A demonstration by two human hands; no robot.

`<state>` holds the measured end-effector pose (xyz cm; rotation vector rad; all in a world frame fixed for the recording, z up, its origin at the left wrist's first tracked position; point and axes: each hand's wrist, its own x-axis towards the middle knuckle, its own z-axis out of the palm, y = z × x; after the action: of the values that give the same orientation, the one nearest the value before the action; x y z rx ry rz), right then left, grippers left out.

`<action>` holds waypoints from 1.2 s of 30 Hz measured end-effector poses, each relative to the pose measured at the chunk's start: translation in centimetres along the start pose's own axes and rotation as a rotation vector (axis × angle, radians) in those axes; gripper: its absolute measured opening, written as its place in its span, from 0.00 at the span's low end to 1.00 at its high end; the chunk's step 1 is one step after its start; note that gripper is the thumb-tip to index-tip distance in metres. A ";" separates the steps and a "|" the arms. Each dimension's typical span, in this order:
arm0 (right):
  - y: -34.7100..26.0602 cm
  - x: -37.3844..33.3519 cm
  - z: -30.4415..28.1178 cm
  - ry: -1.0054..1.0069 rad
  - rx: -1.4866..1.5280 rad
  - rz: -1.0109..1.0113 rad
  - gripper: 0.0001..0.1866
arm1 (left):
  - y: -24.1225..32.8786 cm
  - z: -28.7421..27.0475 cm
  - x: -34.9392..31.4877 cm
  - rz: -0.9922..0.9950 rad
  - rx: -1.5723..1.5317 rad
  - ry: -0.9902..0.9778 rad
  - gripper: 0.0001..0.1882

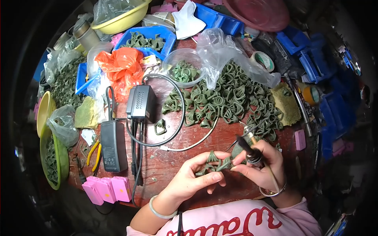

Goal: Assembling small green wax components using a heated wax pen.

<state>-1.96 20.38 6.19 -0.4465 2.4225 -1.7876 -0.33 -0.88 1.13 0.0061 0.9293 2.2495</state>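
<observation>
Near the front edge of the table, my left hand (pixel 197 173) is closed round several dark green rings (pixel 212 163), which look like wax or rubber. Close against it on the right, my right hand (pixel 262 165) grips a pen-like tool with a black handle (pixel 254 156), its metal tip pointing up and away. That hand's thumb and forefinger also touch the right end of the held rings. A large heap of similar green rings (pixel 232 94) lies just beyond both hands. One loose ring (pixel 160 127) rests apart, left of the heap.
Left of my hands are a black box with cables (pixel 140 103), a black power adapter (pixel 113 145), yellow-handled pliers (pixel 93 155) and pink blocks (pixel 106 189). A clear tub (pixel 183 82), blue bins (pixel 169 37) and plastic bags line the back. A sponge (pixel 286 104) sits right.
</observation>
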 end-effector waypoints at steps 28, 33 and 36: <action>-1.1 -0.2 1.6 0.040 0.330 0.242 0.13 | 0.1 0.8 0.2 0.388 0.501 0.087 0.28; -1.0 -0.3 1.6 0.041 -0.045 0.049 0.13 | -0.1 1.0 0.3 0.371 0.440 0.126 0.25; -0.6 -0.6 1.6 0.045 -0.138 -0.028 0.14 | -0.4 1.0 0.3 0.266 0.371 0.201 0.19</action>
<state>-0.92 18.94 6.19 -0.4603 2.5940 -1.6643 -0.10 0.11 1.52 0.0750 1.5220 2.3109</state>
